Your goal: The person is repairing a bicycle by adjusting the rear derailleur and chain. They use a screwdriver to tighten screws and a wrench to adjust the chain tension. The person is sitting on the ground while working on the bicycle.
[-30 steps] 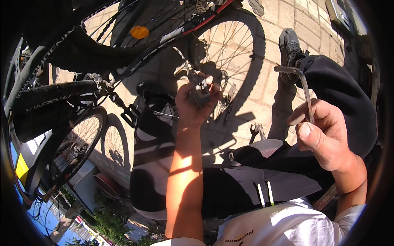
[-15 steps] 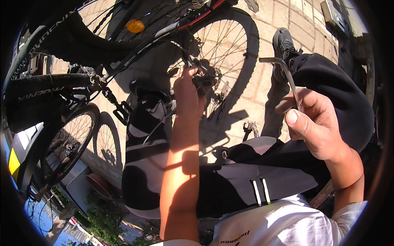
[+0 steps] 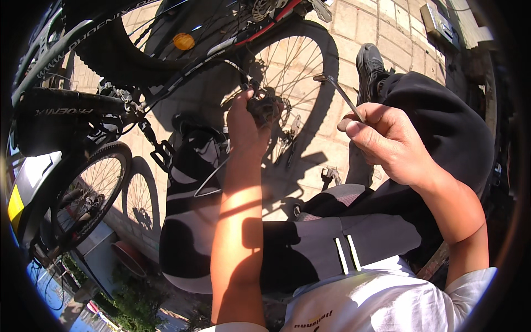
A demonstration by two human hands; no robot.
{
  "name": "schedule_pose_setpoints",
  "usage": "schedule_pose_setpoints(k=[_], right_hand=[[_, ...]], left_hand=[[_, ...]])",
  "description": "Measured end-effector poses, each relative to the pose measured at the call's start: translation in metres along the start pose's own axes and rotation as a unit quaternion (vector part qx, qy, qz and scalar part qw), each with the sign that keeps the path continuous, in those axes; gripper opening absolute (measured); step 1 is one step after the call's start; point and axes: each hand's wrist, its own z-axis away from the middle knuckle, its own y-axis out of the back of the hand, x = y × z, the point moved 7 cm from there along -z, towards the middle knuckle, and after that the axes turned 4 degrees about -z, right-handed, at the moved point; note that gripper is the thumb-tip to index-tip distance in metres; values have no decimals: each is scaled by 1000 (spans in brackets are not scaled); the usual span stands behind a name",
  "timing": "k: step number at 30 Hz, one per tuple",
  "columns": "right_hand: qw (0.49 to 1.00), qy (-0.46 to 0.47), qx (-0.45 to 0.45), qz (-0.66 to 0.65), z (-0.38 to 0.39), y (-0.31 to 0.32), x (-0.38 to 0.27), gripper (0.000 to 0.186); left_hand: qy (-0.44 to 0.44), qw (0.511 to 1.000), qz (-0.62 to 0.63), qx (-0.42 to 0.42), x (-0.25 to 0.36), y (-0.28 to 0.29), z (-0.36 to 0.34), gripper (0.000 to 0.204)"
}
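Observation:
My left hand (image 3: 246, 127) is closed around a dark, chunky brake caliper (image 3: 265, 110), held in shadow beside the bicycle frame. A thin cable (image 3: 212, 176) loops down by my left wrist over my knee. Pinched between the thumb and fingers of my right hand (image 3: 390, 145) is an L-shaped hex key (image 3: 344, 95). Its short bent end points left toward the caliper, with a gap between them. The lower end of the key is hidden in my grip.
The bicycle (image 3: 69, 108) lies along the left and top, with a tyre, an orange reflector (image 3: 183, 41) and a disc rotor (image 3: 264, 9). Sunlit paving (image 3: 354, 27) carries a wheel's shadow. My shod foot (image 3: 370, 63) stands at the right; a box (image 3: 440, 25) sits beyond.
My right hand has moved left with the hex key, which is now tilted and nearer the caliper. My left hand still holds the caliper, turned slightly.

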Motion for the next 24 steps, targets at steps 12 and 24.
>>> schedule_pose_setpoints(k=[12,24], right_hand=[[998,-64,-4,29,-29,-27,41,31],[987,-98,37,-126,-48,-40,74,34]], left_hand=[[41,993,93,-63,-17,-15,2,21],[7,997,13,-71,-26,-8,-4,16]])
